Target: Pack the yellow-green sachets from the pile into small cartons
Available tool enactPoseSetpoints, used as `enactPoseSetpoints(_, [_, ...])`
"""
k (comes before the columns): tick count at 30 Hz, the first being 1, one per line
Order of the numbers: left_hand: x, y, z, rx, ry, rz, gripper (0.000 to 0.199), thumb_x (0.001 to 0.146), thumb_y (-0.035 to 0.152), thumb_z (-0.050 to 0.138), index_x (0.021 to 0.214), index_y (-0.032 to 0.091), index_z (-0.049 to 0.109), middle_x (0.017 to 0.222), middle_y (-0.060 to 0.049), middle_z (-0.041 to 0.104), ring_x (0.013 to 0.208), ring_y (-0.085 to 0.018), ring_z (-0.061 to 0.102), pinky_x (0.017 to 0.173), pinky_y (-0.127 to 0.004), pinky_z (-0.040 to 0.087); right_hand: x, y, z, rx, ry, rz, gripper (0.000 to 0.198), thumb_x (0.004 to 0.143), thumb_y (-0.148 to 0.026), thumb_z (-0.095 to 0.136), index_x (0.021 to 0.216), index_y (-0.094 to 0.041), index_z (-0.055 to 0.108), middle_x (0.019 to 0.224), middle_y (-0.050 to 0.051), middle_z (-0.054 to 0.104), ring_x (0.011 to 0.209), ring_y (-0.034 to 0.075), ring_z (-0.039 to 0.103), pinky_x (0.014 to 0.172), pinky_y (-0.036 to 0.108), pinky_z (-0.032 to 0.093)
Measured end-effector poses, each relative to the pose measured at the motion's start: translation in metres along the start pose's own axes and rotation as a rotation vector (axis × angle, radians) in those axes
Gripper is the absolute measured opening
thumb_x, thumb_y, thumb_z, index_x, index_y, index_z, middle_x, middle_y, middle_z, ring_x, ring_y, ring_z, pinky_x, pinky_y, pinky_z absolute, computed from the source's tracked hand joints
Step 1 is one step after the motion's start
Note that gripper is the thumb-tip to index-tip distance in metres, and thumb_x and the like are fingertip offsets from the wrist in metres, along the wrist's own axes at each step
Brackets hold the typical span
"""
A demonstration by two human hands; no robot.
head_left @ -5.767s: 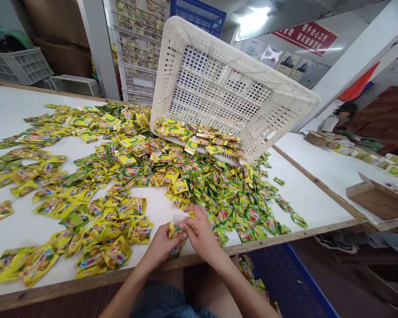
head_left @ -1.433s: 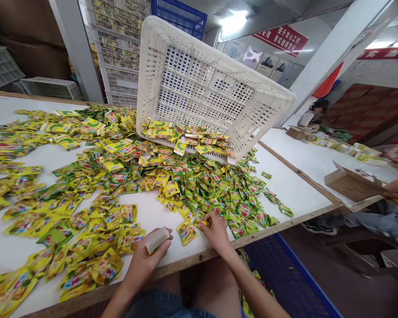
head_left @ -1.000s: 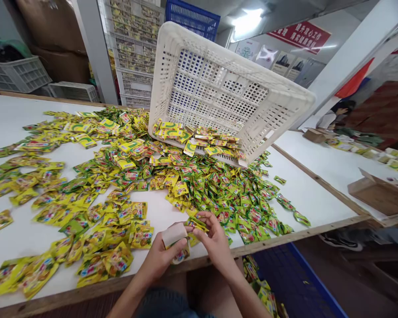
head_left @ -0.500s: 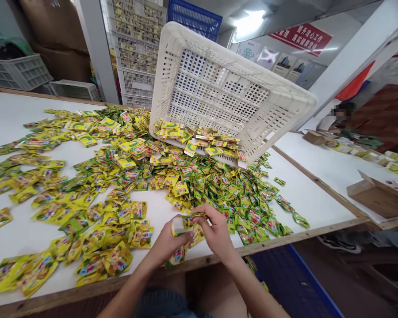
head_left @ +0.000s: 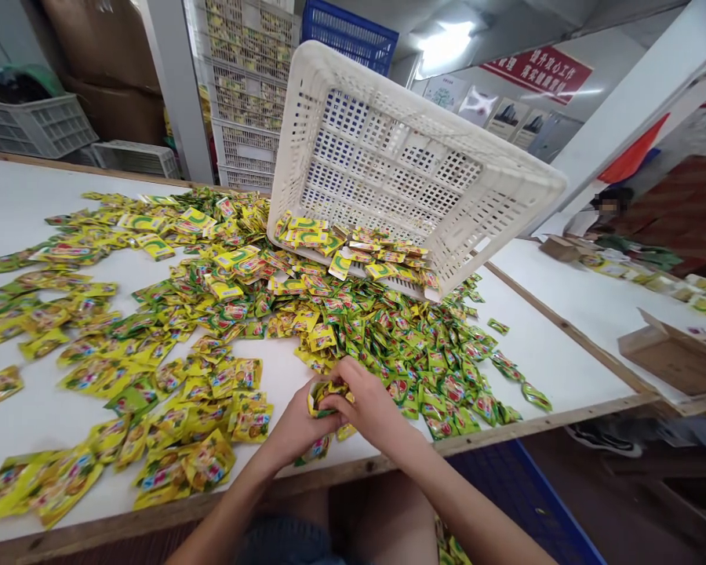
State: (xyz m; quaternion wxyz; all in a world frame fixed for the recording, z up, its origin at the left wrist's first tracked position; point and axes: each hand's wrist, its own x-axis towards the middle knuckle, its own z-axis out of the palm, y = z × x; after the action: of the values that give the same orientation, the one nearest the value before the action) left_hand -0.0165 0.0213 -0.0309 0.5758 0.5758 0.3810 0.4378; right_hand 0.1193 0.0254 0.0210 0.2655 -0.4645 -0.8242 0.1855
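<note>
My left hand (head_left: 299, 428) is closed around a small yellow carton (head_left: 312, 400), its open top facing up toward me. Candy-like foil packets (head_left: 328, 390) show inside the mouth of the carton. The fingers of my right hand (head_left: 369, 404) are bent over that opening and pressed on the packets there; the fingertips are partly hidden. Just under both hands, another packet (head_left: 316, 451) lies near the table edge. Green packets (head_left: 441, 380) are heaped to the right, and yellow packets (head_left: 203, 463) lie scattered to the left.
A white plastic basket (head_left: 494, 180) leans tilted on the heap, with flat yellow cartons (head_left: 306, 235) along its lower side. Below the table's wooden edge (head_left: 476, 436) is a blue crate (head_left: 521, 494). A cardboard box (head_left: 671, 361) stands on the right-hand table; a person (head_left: 600, 212) is behind.
The packets that my right hand held above the carton are now in its mouth. My right hand has moved slightly left over the opening, and the carton's white inside is now covered.
</note>
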Motion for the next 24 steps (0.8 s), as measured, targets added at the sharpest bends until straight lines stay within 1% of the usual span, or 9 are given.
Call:
enactPoseSetpoints(3, [-0.002, -0.004, -0.002, -0.002, 0.014, 0.019, 0.038, 0.06, 0.012, 0.064, 0.097, 0.015, 0.054, 0.092, -0.003, 0.062, 0.085, -0.02, 0.057, 0.077, -0.027, 0.044, -0.009, -0.002, 0.007, 0.014, 0.047, -0.052, 0.006, 0.079, -0.018, 0.057, 0.085, -0.02, 0.059, 0.099, 0.006, 0.053, 0.096, 0.02, 0.047, 0.083, 0.034, 0.04])
enactPoseSetpoints(5, [-0.005, -0.007, -0.004, -0.016, -0.013, 0.003, 0.044, 0.06, 0.013, 0.065, 0.102, 0.016, 0.052, 0.097, -0.004, 0.062, 0.086, -0.02, 0.059, 0.077, -0.027, 0.044, -0.015, -0.002, 0.013, 0.007, 0.034, -0.067, 0.008, 0.081, -0.016, 0.055, 0.081, -0.021, 0.061, 0.11, 0.006, 0.051, 0.107, 0.022, 0.042, 0.09, 0.038, 0.036])
enactPoseSetpoints(8, [-0.009, -0.008, -0.005, -0.018, -0.021, -0.026, 0.047, 0.062, 0.02, 0.067, 0.105, 0.017, 0.048, 0.103, -0.005, 0.061, 0.091, -0.02, 0.059, 0.081, -0.028, 0.043, -0.024, -0.002, 0.02, 0.043, -0.019, -0.037, 0.015, 0.083, -0.016, 0.05, 0.076, -0.021, 0.062, 0.118, 0.004, 0.049, 0.112, 0.022, 0.038, 0.094, 0.04, 0.032])
enactPoseSetpoints(10, [-0.013, -0.009, -0.007, -0.024, -0.003, -0.052, 0.048, 0.065, 0.024, 0.067, 0.107, 0.018, 0.044, 0.102, -0.005, 0.061, 0.092, -0.02, 0.058, 0.082, -0.028, 0.043, -0.028, 0.001, 0.023, 0.102, -0.023, 0.004, 0.014, 0.085, -0.017, 0.048, 0.084, -0.022, 0.061, 0.115, 0.004, 0.051, 0.11, 0.022, 0.041, 0.093, 0.038, 0.033])
enactPoseSetpoints(13, [-0.022, -0.013, -0.009, -0.044, 0.045, -0.08, 0.051, 0.071, 0.027, 0.063, 0.112, 0.021, 0.033, 0.088, -0.001, 0.061, 0.081, -0.016, 0.059, 0.075, -0.027, 0.044, -0.033, 0.006, 0.028, 0.2, 0.056, 0.112, 0.017, 0.085, -0.016, 0.048, 0.099, -0.022, 0.055, 0.101, 0.004, 0.058, 0.098, 0.02, 0.049, 0.085, 0.033, 0.037])
enactPoseSetpoints(16, [-0.031, -0.016, -0.011, -0.046, 0.086, -0.053, 0.048, 0.077, 0.03, 0.059, 0.113, 0.024, 0.028, 0.078, 0.003, 0.056, 0.075, -0.015, 0.057, 0.073, -0.027, 0.043, -0.033, 0.01, 0.032, 0.201, 0.083, 0.134, 0.013, 0.085, -0.016, 0.049, 0.094, -0.021, 0.057, 0.092, 0.003, 0.061, 0.09, 0.019, 0.052, 0.081, 0.032, 0.037])
enactPoseSetpoints(20, [-0.039, -0.015, -0.01, -0.048, 0.096, -0.027, 0.044, 0.081, 0.031, 0.054, 0.114, 0.025, 0.025, 0.078, 0.003, 0.054, 0.08, -0.015, 0.057, 0.08, -0.03, 0.041, -0.029, 0.007, 0.035, 0.132, 0.003, 0.117, 0.01, 0.083, -0.021, 0.054, 0.082, -0.021, 0.063, 0.089, 0.004, 0.059, 0.091, 0.02, 0.051, 0.082, 0.033, 0.036])
enactPoseSetpoints(22, [-0.041, -0.014, -0.01, -0.05, 0.102, -0.018, 0.043, 0.082, 0.032, 0.052, 0.114, 0.024, 0.025, 0.079, 0.002, 0.055, 0.081, -0.016, 0.057, 0.08, -0.031, 0.042, -0.027, 0.005, 0.036, 0.158, -0.023, 0.135, 0.008, 0.081, -0.023, 0.056, 0.077, -0.021, 0.063, 0.09, 0.004, 0.057, 0.093, 0.02, 0.05, 0.081, 0.032, 0.038])
enactPoseSetpoints(24, [-0.041, -0.016, -0.01, -0.047, 0.1, -0.014, 0.039, 0.083, 0.031, 0.052, 0.113, 0.024, 0.028, 0.083, 0.0, 0.056, 0.081, -0.016, 0.057, 0.079, -0.03, 0.043, -0.029, 0.006, 0.039, 0.251, 0.011, 0.163, 0.006, 0.08, -0.022, 0.057, 0.084, -0.02, 0.061, 0.089, 0.004, 0.056, 0.089, 0.018, 0.052, 0.078, 0.03, 0.04])
